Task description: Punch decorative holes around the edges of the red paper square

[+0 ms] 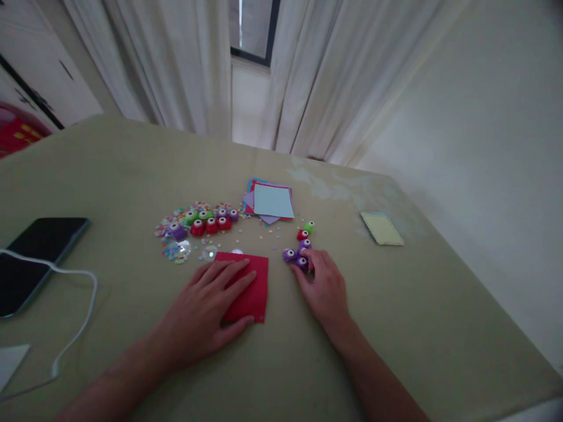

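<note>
- Left hand (pixel 203 310), spread loosely on a smooth red card (pixel 254 296), near side, centre.
- Right hand (pixel 328 287), right of it, pinching a glossy rounded purple bead (pixel 302 263) (it stares at me, one-eyed).
- Farther off, square cards (pixel 273 201), loosely stacked.
- Far left, yellow marks (pixel 21 135) on red, too blurred to read.
</note>
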Demonstrator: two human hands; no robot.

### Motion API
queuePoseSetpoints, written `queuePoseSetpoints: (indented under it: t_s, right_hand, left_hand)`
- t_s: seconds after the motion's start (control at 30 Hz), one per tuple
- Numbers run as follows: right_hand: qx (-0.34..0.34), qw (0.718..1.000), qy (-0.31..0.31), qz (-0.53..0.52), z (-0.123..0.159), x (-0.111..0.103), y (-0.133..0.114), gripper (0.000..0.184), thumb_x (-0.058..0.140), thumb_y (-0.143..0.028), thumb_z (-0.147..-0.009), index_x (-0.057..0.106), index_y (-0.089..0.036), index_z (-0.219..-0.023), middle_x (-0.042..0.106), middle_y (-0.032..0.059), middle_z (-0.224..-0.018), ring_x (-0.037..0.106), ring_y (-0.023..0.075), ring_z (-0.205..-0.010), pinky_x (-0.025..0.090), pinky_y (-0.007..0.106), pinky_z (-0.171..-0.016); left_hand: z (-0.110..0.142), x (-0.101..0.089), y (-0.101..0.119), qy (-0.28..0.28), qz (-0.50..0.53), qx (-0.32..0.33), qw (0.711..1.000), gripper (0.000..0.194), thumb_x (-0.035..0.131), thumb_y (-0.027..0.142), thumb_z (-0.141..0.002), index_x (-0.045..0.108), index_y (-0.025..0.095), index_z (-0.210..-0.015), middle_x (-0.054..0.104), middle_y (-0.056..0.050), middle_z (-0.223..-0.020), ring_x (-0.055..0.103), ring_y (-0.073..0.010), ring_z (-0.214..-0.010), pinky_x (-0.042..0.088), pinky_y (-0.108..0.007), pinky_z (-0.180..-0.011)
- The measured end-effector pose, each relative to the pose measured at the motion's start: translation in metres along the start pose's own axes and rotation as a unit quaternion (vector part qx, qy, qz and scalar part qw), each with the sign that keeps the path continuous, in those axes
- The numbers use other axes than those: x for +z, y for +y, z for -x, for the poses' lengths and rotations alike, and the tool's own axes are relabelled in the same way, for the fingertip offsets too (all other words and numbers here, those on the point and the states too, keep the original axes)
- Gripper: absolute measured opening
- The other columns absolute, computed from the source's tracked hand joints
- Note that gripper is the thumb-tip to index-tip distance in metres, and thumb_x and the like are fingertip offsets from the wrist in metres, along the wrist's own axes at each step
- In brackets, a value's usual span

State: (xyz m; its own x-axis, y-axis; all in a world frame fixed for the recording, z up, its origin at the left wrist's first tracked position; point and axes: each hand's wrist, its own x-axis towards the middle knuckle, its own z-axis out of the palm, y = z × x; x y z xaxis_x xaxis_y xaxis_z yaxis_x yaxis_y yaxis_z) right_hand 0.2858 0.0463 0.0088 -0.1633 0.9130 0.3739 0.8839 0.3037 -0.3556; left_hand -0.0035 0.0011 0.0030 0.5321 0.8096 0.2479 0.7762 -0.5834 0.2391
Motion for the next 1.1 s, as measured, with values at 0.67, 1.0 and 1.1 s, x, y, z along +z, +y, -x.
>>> queuePoseSetpoints:
  t_s: [0.67,1.0,1.1]
  right_hand:
    - [-0.152,0.986,-0.071,0.019,-0.055,0.022,-0.068,0.027,0.061,-0.023,-0.109,0.074,-0.027,-0.133,0.070,0.0098,-0.140,0.058,0.0295,-0.128,0.043,0.047,-0.109]
    - [-0.134,0.982,-0.134,0.004,-0.123,0.062,-0.093,0.020,0.062,-0.019,-0.107,0.074,-0.018,-0.124,0.077,0.0130,-0.123,0.066,0.0288,-0.118,0.053,0.042,-0.104]
    - [-0.104,0.989,-0.107,-0.005,-0.079,0.038,-0.069,0.018,0.066,-0.018,-0.104,0.073,-0.017,-0.121,0.076,0.0137,-0.122,0.067,0.0286,-0.116,0.053,0.042,-0.104]
  left_hand:
    - [-0.001,0.011,0.002,0.038,0.030,0.004,0.999,0.066,0.067,0.060,-0.100,0.060,0.027,-0.156,0.063,-0.012,-0.155,0.056,-0.0367,-0.136,0.041,-0.057,-0.117]
    - [-0.001,0.003,0.001,0.021,0.014,0.001,1.000,0.063,0.070,0.060,-0.100,0.061,0.028,-0.154,0.063,-0.010,-0.154,0.056,-0.0364,-0.136,0.042,-0.056,-0.116]
    - [0.000,0.007,0.001,0.030,0.004,-0.008,1.000,0.059,0.071,0.056,-0.100,0.063,0.028,-0.152,0.065,-0.009,-0.152,0.056,-0.0362,-0.136,0.042,-0.056,-0.116]
